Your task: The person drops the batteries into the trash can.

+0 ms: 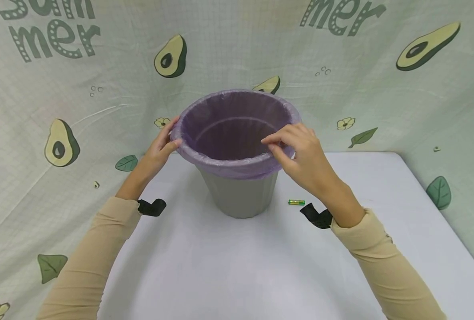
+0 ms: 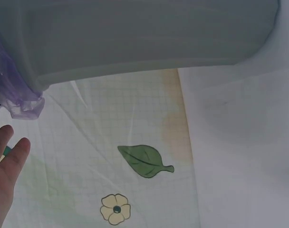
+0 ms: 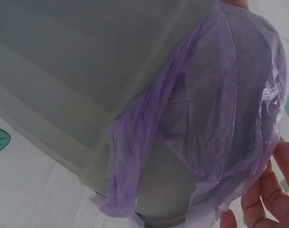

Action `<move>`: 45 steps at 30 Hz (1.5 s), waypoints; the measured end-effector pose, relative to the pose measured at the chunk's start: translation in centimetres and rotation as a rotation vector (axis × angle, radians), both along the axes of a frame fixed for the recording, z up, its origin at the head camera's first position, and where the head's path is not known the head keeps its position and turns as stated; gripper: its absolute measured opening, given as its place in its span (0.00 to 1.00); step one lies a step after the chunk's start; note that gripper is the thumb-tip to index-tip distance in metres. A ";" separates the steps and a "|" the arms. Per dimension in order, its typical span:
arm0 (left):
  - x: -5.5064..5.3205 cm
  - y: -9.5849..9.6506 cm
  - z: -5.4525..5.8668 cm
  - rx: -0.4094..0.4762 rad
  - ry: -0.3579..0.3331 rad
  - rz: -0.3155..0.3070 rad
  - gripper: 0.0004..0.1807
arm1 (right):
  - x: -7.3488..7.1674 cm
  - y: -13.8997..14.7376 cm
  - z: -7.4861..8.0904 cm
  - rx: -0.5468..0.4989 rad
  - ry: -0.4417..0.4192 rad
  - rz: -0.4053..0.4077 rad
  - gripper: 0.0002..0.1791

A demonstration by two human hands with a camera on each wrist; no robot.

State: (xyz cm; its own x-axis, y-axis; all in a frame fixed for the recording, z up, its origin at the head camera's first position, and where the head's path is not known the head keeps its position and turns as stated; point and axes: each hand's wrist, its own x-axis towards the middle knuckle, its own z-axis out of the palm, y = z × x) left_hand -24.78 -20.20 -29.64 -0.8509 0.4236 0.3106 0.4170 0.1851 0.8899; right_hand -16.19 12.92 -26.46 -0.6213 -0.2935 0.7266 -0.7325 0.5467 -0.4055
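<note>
A grey trash bin (image 1: 240, 195) stands upright with a purple garbage bag (image 1: 237, 171) lining it and folded over its rim. My left hand (image 1: 157, 153) rests against the rim at the left, its thumb along the folded bag. In the left wrist view, straight fingers (image 2: 14, 159) show just beside the bag's loose edge (image 2: 28, 107). Over the right part of the rim, my right hand (image 1: 300, 149) has its thumb and forefinger brought together, pinching the bag. The right wrist view shows curled fingers (image 3: 258, 199) at the crinkled bag (image 3: 206, 104); their tips are partly hidden.
A small green and gold battery (image 1: 296, 202) lies on the white table (image 1: 229, 266), right of the bin. Behind the table hangs a pale cloth (image 1: 129, 58) printed with avocados and leaves. Black bands (image 1: 152, 207) stick out from both wrists.
</note>
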 end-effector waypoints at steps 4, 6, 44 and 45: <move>0.0 0.0 0.0 0.004 -0.007 -0.003 0.34 | 0.2 -0.1 0.1 -0.004 0.004 -0.004 0.07; 0.0 -0.1 -0.1 0.006 -0.008 -0.005 0.34 | 0.2 0.0 0.1 -0.004 0.001 -0.005 0.07; 0.0 0.0 0.1 0.006 -0.005 -0.011 0.33 | -0.5 8.1 -9.1 -0.038 -0.465 -0.241 0.14; 0.0 0.0 0.0 0.002 -0.004 -0.009 0.33 | -0.7 8.3 -9.6 -0.031 -0.489 -0.243 0.15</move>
State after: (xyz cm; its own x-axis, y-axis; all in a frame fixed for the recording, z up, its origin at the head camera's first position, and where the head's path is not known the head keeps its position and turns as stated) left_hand -24.79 -20.20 -29.59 -0.8484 0.4304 0.3081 0.4149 0.1793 0.8920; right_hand -16.86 21.24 -36.02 -0.9360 -0.0825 0.3423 -0.3088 0.6593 -0.6855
